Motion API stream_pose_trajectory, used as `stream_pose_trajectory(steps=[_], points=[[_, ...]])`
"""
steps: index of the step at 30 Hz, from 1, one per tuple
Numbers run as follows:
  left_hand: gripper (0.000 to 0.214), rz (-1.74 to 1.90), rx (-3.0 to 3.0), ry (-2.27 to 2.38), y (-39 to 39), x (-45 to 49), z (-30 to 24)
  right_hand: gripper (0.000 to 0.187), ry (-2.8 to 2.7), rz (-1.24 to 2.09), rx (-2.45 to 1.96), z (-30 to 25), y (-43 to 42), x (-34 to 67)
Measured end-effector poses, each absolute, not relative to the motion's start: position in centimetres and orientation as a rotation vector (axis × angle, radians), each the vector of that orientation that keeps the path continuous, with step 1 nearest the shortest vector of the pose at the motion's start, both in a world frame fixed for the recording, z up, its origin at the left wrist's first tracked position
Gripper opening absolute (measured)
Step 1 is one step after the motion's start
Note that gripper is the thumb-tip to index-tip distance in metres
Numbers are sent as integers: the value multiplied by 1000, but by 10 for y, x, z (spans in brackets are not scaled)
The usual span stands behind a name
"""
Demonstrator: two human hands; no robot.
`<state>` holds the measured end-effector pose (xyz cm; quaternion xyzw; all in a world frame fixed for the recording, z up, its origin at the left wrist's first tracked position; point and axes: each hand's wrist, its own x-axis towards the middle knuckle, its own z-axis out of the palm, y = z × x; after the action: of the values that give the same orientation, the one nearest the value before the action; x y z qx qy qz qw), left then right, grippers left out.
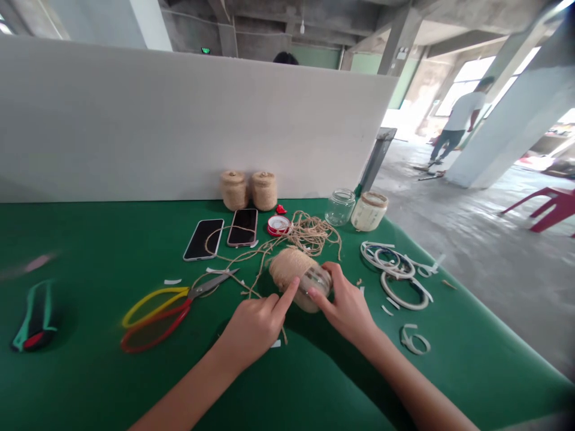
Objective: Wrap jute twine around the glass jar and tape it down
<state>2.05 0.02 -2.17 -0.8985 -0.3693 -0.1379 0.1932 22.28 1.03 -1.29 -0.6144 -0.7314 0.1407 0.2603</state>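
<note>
Twine-wrapped jar (291, 265) on its side, long axis slanting, glass end toward the desk's (471, 365) right edge, right hand (348, 302) grasping it, left hand (256, 328) touching, forefinger extended, grip unclear

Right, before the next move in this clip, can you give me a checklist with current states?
1. Clear round glass jar steadied: ok, the right hand grips its bare end.
2. Tan twine wrap covering the whole jar: not ok, clear glass shows.
3. Left hand at the work: ok, index finger by the wrap's edge.
4. Loose tan twine pile laid straight: not ok, loops overlap.
5. Metal scissors with yellow and red handles out of the hands: ok, on the green tabletop.
6. Adhesive on the bare glass: cannot tell.
</note>
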Motion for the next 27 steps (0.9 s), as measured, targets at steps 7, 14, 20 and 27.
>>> stream_pose_trajectory(steps=[7,14,20,27], points=[[54,-396,-2520,-1060,0,20,-24,77,-2087,-163,-1447,-17,11,226],[52,-449,-2535,-1080,0,21,-25,58,-2249,-135,-1241,-17,4,218],[55,-454,-2521,-1081,1,22,-24,58,-2108,124,-1311,-15,5,217],[61,-404,-2466,-1055,-1,20,-22,52,-1920,382,-1392,-11,4,213]])
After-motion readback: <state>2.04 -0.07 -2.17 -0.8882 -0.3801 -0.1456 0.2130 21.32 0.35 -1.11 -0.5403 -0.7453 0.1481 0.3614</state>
